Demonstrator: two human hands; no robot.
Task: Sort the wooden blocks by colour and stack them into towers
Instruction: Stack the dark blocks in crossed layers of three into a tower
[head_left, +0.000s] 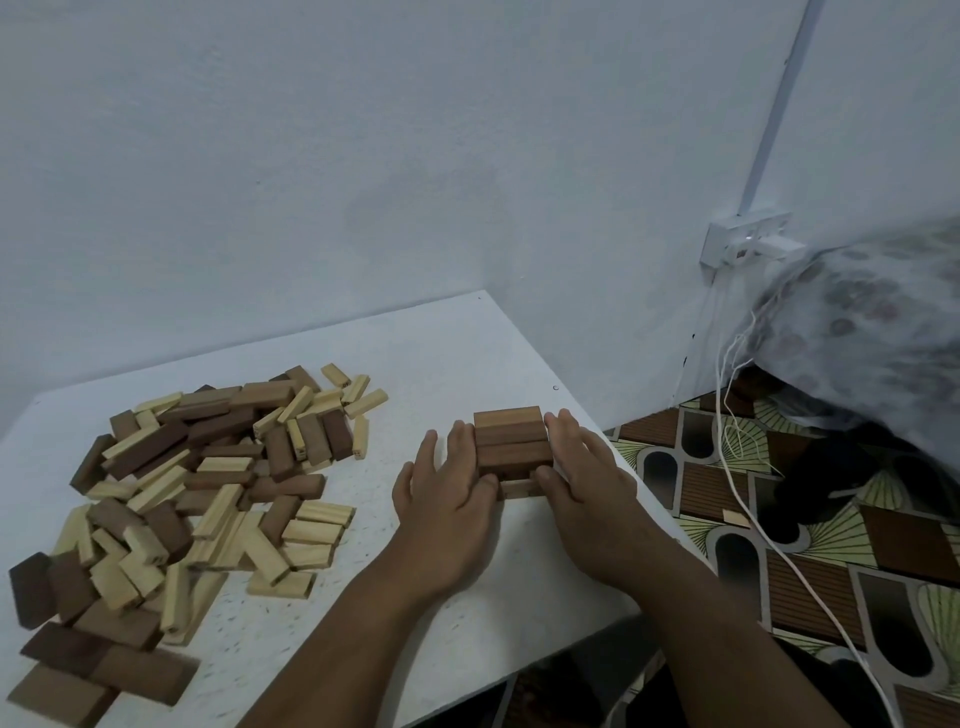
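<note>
Flanking a low tower of brown blocks (513, 441) near the table's right edge, both hands press in with straight, relaxed fingers. The left hand (448, 501) lies flat on the table at the tower's nine o'clock, fingertips touching its left face; the right hand (584, 480) sits at its three o'clock, fingers laid along the right face and thumb at the near corner. Neither hand curls round the blocks. The top layer shows three brown blocks side by side, running left to right, and a pale block (519, 488) peeks out at the base, at the tower's six o'clock between the two thumbs.

Well apart, at nine o'clock from the hands, lies a loose heap of mixed blocks (208, 478), pale and dark ones jumbled together, with several larger dark ones spilling toward the table's near-left corner. Nothing lies between the heap and the tower.

The white speckled table (415, 364) stands in the corner of a pale blue wall. At two o'clock a wall socket (748, 239) with a plug feeds a white cable (748, 519) that trails down over patterned flooring (831, 561). A flowered cloth bundle (872, 322) sits at three o'clock.
</note>
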